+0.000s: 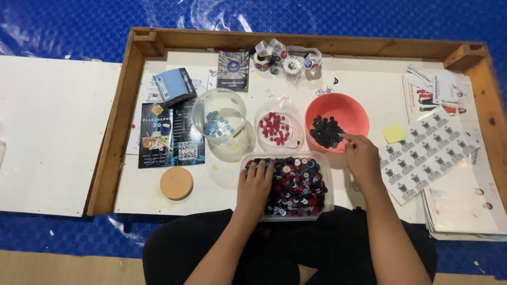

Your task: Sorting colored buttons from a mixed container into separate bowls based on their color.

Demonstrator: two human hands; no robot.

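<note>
While the person sits at the low wooden-framed surface (pixel 113 158), sorting of mixed buttons by colour appears to be the step in hand. At far left a round cork coaster (pixel 176 182) lies beside dark printed leaflets (pixel 170 134). Next comes a clear glass bowl (pixel 219 117) holding blue buttons, then a smaller clear bowl (pixel 277 127) holding red ones. The left hand (pixel 255 186) rests palm down in the clear plastic tub (pixel 285 184) of mixed buttons, fingers spread among them; whether it has pinched one cannot be told. Further right, the coral bowl (pixel 338 120) holds dark buttons, and the right hand (pixel 362 158) reaches to its near rim, fingertips drawn narrow as though releasing or holding a button; none is visible. Sticker sheets (pixel 422 155) lie at far right. In my judgement the next move calls for picking single buttons from the tub and matching each to its bowl.
</note>
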